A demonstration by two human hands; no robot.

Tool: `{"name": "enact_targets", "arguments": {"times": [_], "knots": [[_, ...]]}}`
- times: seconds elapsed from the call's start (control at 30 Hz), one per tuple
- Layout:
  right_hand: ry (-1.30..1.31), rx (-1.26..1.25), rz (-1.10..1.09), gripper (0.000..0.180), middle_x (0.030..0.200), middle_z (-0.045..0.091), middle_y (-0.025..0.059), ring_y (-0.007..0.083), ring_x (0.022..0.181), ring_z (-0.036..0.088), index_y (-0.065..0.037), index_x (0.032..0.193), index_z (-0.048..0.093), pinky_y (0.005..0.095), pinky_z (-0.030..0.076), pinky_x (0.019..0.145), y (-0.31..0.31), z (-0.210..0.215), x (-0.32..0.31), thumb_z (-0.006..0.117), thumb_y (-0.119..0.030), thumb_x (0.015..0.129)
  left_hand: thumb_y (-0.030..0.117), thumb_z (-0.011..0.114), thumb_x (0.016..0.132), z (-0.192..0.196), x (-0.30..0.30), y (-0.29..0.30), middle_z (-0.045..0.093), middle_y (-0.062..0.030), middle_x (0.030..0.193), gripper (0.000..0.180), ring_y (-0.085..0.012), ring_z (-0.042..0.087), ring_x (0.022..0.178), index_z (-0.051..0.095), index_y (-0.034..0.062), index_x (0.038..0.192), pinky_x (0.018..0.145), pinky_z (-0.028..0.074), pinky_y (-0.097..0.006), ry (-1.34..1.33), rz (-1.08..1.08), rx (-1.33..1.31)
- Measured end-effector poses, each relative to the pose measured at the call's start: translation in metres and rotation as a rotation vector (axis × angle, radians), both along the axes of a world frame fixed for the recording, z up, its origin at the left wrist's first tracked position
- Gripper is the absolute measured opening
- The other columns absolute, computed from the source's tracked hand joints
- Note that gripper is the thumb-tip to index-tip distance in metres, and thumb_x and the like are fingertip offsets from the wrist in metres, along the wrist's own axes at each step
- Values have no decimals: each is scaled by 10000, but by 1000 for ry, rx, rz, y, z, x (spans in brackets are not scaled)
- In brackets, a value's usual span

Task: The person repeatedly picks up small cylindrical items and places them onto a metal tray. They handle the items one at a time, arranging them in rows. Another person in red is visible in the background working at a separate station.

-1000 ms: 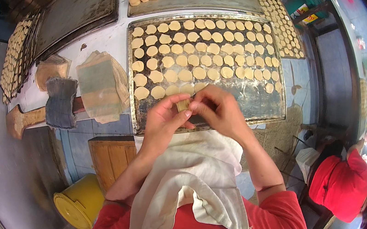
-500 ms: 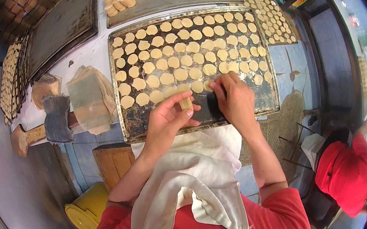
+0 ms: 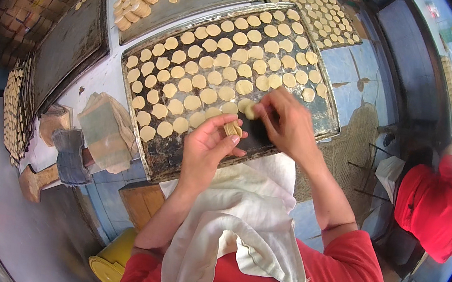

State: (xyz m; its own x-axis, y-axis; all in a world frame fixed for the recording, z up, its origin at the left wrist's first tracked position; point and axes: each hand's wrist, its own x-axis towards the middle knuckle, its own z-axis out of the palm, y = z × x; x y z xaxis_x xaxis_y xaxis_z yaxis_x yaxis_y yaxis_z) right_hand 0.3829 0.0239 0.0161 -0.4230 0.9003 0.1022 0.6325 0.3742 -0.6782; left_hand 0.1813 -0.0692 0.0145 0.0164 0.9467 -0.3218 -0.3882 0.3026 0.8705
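Observation:
A dark baking tray [image 3: 172,159] lies in front of me, covered in rows of thin pale dough discs [image 3: 191,102]. My left hand [image 3: 211,145] is closed around a small stack of dough discs [image 3: 232,129] above the tray's near edge. Just right of it, my right hand [image 3: 286,120] pinches a single dough disc [image 3: 250,110] between thumb and fingers. That disc is slightly blurred, beside the end of the nearest row; whether it touches the tray I cannot tell.
Behind, piled dough discs [image 3: 136,1] sit on another metal sheet [image 3: 197,9]. A second filled tray [image 3: 332,26] stands far right. Folded cloths [image 3: 104,131] and a wooden-handled tool [image 3: 38,179] lie left. A yellow bucket [image 3: 111,257] stands below; a person in red [image 3: 431,205] is at right.
My right hand has shifted slightly toward me and left, with a disc now showing at its fingertips. The stack in my left hand is tilted differently. The whole view has shifted a little.

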Motion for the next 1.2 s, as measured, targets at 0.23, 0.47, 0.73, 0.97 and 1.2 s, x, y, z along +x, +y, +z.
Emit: {"name": "enact_targets", "arguments": {"times": [0.23,0.47,0.73,0.97,1.2], "knots": [[224,-197,83,150,926,683,157,400,815,694,-53,1043,718,469,531,698,-7,8,15,771,-185,995,15,670,1077,0,14,9,703,-176,1395,418,-269,736,1227,618,-44,1487,895,698,-371,-20,-60,-12],[-37,134,-175,182,930,664,123,383,784,702,-48,953,696,483,525,655,2,-11,35,809,-181,1002,1,665,1073,-1,28,18,659,-183,1466,416,-274,729,1246,625,-42,1485,900,696,-373,-43,-93,-3],[-139,183,-301,196,909,656,141,417,791,709,-42,888,676,520,550,663,14,-8,49,775,-186,976,-59,671,1048,-5,49,34,304,-190,1791,447,-267,723,1287,629,-45,1493,928,689,-372,-60,-421,33],[329,-422,-86,196,858,714,82,179,752,650,-2,1045,765,358,516,685,-10,19,59,797,-195,1023,-25,640,1097,-6,53,31,619,-157,1509,470,-189,744,1176,548,-62,1556,932,668,-328,-165,-235,42],[371,-355,2,186,935,721,90,168,828,665,-18,1091,735,347,535,742,-27,17,28,773,-196,1051,6,637,1108,1,20,14,714,-149,1337,491,-202,733,1184,524,-69,1580,930,674,-343,-77,-203,57]]}}
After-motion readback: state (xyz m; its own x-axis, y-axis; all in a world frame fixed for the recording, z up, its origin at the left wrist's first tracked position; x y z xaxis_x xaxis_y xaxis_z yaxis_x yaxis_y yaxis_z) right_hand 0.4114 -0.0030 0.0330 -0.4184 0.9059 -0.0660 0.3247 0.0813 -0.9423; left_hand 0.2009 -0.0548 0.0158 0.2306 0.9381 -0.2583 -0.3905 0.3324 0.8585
